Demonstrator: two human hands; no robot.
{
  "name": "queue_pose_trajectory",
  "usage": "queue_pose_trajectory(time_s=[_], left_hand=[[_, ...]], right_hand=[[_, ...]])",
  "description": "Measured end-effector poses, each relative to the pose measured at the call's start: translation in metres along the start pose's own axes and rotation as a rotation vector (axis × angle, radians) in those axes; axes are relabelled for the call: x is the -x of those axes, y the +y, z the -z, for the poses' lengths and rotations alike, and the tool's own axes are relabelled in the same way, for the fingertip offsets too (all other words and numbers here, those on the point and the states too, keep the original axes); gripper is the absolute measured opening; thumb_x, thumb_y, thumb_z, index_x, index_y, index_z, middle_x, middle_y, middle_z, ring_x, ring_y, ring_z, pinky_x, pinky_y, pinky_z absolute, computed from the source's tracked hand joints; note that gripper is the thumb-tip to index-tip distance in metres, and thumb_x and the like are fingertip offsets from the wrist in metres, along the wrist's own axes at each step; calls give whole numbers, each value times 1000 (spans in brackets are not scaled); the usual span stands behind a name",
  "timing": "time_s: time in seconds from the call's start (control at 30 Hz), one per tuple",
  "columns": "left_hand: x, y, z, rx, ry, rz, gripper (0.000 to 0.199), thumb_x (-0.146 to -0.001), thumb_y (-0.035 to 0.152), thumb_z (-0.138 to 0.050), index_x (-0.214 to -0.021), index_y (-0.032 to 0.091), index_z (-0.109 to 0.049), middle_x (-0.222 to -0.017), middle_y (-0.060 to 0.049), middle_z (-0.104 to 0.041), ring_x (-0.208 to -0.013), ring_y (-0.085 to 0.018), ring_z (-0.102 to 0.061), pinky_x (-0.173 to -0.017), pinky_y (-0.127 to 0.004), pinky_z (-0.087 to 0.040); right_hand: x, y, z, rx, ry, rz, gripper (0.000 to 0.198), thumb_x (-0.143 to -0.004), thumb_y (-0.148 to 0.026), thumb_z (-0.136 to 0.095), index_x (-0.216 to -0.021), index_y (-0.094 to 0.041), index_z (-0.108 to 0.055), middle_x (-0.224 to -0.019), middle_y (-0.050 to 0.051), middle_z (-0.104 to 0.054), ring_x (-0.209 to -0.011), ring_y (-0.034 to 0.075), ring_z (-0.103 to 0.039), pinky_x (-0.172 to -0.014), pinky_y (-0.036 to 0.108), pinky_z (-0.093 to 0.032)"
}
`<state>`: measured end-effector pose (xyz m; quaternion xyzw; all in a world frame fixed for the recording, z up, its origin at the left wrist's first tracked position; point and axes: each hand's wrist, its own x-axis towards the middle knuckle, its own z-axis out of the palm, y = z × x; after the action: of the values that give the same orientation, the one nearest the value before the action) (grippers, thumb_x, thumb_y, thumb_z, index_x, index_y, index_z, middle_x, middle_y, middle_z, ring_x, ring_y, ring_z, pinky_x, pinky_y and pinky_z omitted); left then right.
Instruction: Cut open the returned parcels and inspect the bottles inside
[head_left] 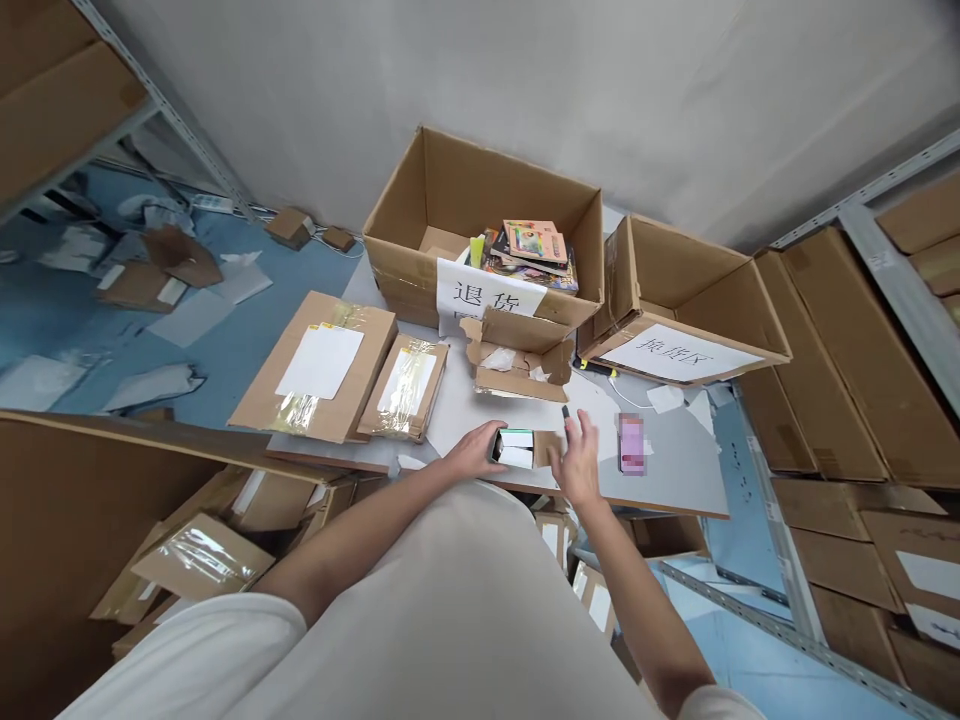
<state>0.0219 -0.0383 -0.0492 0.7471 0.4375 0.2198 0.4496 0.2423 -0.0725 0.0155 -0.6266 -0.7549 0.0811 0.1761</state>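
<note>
My left hand (476, 452) is closed around the left end of a small open box (516, 437) at the table's front edge. White pieces lie inside it, and its edges show dark and green. A brown cardboard flap (547, 447) sticks out on the box's right, by the thumb of my right hand (579, 462). A short dark stick-like object (566, 411) pokes up from the fingers of that hand; its kind is unclear. Behind the small box stands an opened brown carton (521, 383) with white paper scraps in it.
A large carton (405, 280) holding several colourful booklets (536, 245) and another labelled carton (690, 355) stand at the back. Two taped parcels (315, 370) lie left. A phone (631, 443) with a pink screen lies right. Shelves with boxes (855, 340) flank the table.
</note>
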Motion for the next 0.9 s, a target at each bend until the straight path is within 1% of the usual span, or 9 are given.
queue_pose_trajectory(time_s=[0.07, 0.17, 0.27, 0.37, 0.57, 0.63, 0.73, 0.83, 0.9], left_hand=[[2, 1, 0, -8, -18, -2, 81, -58, 32, -79, -128, 21, -39, -125, -10, -55, -113, -25, -55, -97, -38, -45], [2, 1, 0, -22, -39, -22, 84, -58, 33, -79, -130, 20, -37, -127, -10, -54, -115, -25, -54, -98, -38, -44], [0, 2, 0, -32, -45, -24, 86, -58, 36, -79, -131, 19, -35, -125, -11, -56, -113, -25, -56, -96, -38, -45], [1, 4, -1, -37, -37, -9, 88, -58, 39, -78, -132, 18, -34, -124, -10, -57, -112, -27, -57, -95, -38, -46], [-2, 10, -1, -90, -12, 63, 82, -62, 24, -70, -134, 17, -31, -125, -12, -56, -113, -28, -56, -93, -38, -47], [-6, 10, 1, -117, -36, 32, 83, -60, 23, -70, -134, 15, -32, -125, -14, -56, -112, -29, -57, -93, -39, -47], [-10, 7, 4, -124, -58, -1, 84, -60, 25, -70, -134, 15, -31, -126, -14, -55, -114, -29, -56, -95, -41, -46], [-10, 3, 6, -89, -58, 8, 87, -61, 28, -72, -136, 17, -29, -129, -14, -53, -118, -28, -53, -97, -40, -45], [-9, 0, 6, -73, -59, 19, 90, -62, 30, -73, -138, 17, -26, -131, -14, -52, -120, -27, -52, -98, -39, -44]], right_hand=[[6, -5, -1, 137, -143, 132, 41, -83, -9, -44, -123, -21, -49, -133, 17, -48, -129, 32, -38, -105, 65, -21], [6, -13, 3, 162, -328, 298, 30, -85, -9, -42, -103, -22, -62, -111, 10, -62, -110, 25, -52, -110, 57, -19], [1, -13, 12, 127, -365, 309, 23, -85, -13, -45, -91, -22, -65, -93, 7, -65, -95, 22, -54, -110, 53, -19], [2, -6, 18, 16, -381, 353, 27, -83, -10, -45, -93, -24, -66, -94, 5, -66, -96, 21, -54, -109, 51, -21], [19, -1, 8, -194, -459, 457, 35, -81, -3, -40, -91, -24, -66, -96, 4, -67, -94, 19, -55, -90, 39, -40], [21, -4, 3, -181, -433, 426, 36, -83, -3, -38, -95, -23, -65, -100, 6, -66, -95, 20, -55, -86, 36, -42], [16, -10, 0, -80, -370, 294, 34, -88, -7, -36, -102, -20, -64, -107, 11, -63, -97, 22, -54, -84, 35, -42], [7, -13, 3, 15, -369, 244, 33, -91, -14, -37, -113, -20, -62, -114, 12, -63, -102, 24, -53, -89, 40, -38], [0, -12, 6, 24, -363, 237, 37, -92, -19, -40, -126, -20, -54, -129, 12, -57, -112, 26, -49, -96, 43, -33]])
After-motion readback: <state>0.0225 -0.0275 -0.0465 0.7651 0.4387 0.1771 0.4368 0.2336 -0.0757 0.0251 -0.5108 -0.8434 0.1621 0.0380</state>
